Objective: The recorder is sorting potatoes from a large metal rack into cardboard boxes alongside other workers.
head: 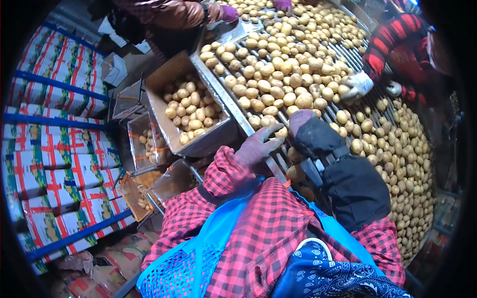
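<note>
Many pale potatoes (277, 92) lie across a metal roller conveyor (233, 106). My left hand (259, 144), in a purple-grey glove, is over the conveyor's near edge, thumb and fingers spread around a potato (281, 132); whether it grips the potato is not clear. Just to its right, my right hand (301, 121), gloved in purple below a black sleeve cover, reaches down among the potatoes at the rollers. Its fingers are mostly hidden, so I cannot tell if it holds one. Larger potatoes lie below the rollers near my body.
A lined cardboard box (203, 143) of potatoes stands left of the conveyor, beside smaller plastic-lined containers (143, 143). Stacked printed cartons (59, 178) fill the far left. A co-worker's white-gloved hand (357, 86) touches potatoes opposite; another co-worker's purple glove (230, 13) is at the top.
</note>
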Motion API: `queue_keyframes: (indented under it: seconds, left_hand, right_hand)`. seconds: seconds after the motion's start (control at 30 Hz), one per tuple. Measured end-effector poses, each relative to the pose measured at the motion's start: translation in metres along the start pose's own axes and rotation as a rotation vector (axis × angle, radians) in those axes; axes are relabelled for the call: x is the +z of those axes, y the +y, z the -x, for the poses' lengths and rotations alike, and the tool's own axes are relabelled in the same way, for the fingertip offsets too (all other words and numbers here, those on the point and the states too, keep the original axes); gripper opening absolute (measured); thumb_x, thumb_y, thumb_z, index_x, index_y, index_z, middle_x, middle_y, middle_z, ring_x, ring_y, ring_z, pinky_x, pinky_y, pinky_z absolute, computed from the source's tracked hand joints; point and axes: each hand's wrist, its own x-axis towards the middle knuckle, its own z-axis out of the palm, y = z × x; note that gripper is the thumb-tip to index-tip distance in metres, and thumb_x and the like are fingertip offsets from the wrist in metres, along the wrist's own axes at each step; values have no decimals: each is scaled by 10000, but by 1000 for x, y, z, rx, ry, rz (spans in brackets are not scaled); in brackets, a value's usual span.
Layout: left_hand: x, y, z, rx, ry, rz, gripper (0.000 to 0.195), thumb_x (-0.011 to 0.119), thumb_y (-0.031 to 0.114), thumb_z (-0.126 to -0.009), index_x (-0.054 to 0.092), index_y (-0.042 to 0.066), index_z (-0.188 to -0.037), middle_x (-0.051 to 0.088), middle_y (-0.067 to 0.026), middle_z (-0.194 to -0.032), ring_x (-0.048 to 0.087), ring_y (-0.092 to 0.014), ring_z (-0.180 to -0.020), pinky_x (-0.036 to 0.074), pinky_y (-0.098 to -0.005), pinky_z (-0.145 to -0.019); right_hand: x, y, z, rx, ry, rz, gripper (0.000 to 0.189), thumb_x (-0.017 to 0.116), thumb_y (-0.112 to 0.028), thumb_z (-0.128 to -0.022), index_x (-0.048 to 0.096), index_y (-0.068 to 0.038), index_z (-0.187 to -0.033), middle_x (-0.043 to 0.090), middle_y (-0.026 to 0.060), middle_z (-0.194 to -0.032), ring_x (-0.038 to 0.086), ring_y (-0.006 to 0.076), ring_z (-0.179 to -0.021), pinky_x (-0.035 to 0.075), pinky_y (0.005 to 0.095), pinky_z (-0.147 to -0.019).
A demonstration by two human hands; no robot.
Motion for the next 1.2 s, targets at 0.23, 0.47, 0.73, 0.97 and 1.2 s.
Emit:
queue_keyframes:
  seconds: [0.23, 0.47, 0.73, 0.97, 1.2]
  left_hand:
    - [-28, 31, 45, -157, -9, 199, 580, 605, 292, -959, 421, 27, -1441, 506, -130, -1394, 456, -199, -1299, 357, -313, -1082]
    - [-39, -14, 50, -21, -55, 991, 677, 645, 424, -915, 396, 124, -1468, 567, -63, -1215, 553, -180, -1066, 448, -325, -923]
    - [-41, -8, 62, 98, 199, 1626, 634, 469, 585, -936, 480, 129, -1375, 516, -124, -1382, 515, -275, -1255, 411, -469, -1091]
    - [-176, -52, 116, 412, 932, 1654, 481, 613, 340, -845, 580, 125, -1274, 582, -86, -1327, 544, -257, -1216, 389, -521, -1090]
    - [-330, -58, 160, -55, 1291, 1576, 533, 342, 491, -966, 247, 422, -1486, 191, 65, -1614, 184, -147, -1473, 209, -599, -1128]
  right_hand:
    - [-2, 30, 4, 104, 66, -310, 382, 726, -377, -672, 714, -7, -764, 674, 227, -776, 681, 355, -761, 531, 435, -683]
    - [17, 28, 35, -225, 208, -1309, 471, 755, -383, -810, 688, -35, -1121, 707, 32, -943, 624, 96, -855, 516, 276, -762]
    - [-39, -105, 57, -589, 928, -577, 777, 775, -425, -694, 509, -72, -1333, 500, 221, -1307, 492, 422, -1187, 416, 490, -1004]
    - [14, -27, 37, -282, 920, -771, 747, 725, -390, -782, 468, -51, -1396, 467, 244, -1392, 455, 406, -1279, 363, 472, -1078]
    - [67, 58, -25, 159, 818, -542, 712, 758, -342, -749, 489, -142, -1377, 485, 216, -1345, 466, 382, -1246, 414, 469, -1011]
